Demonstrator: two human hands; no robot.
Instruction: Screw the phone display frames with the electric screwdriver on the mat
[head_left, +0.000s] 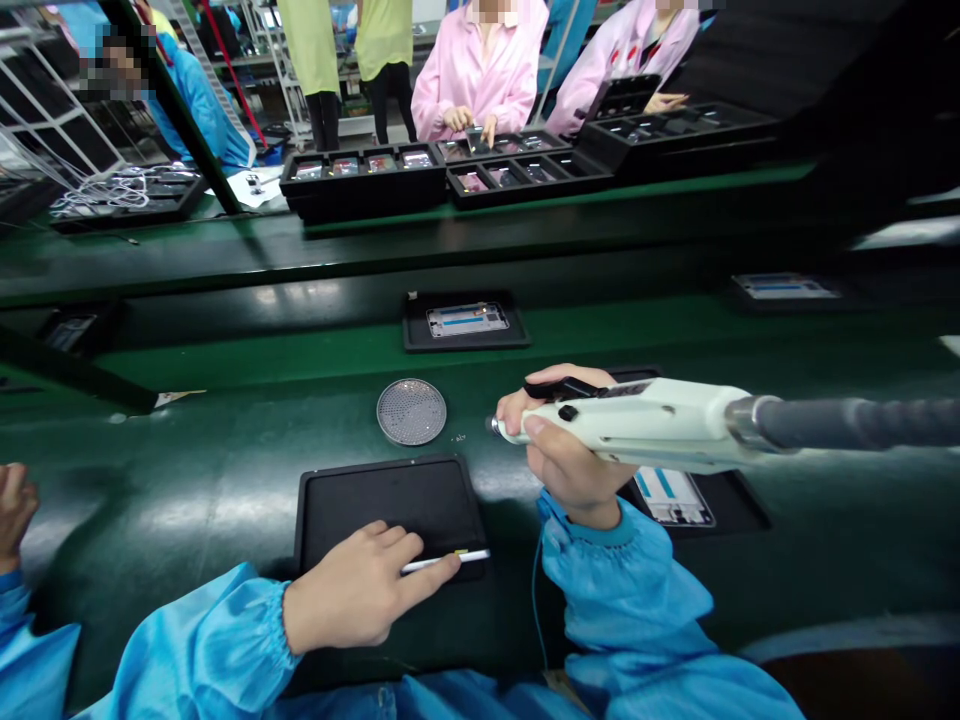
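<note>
Pale green electric screwdriver (pixel 637 425), tip left

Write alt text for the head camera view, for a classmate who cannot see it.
Wearing a blue smock at a green assembly bench, a person grips a white powered screwdriver in the right hand, while the left hand holds a slim white stylus on a black tray. A round perforated metal disc lies beyond the tray, and co-workers in pink smocks work across the bench.
</note>
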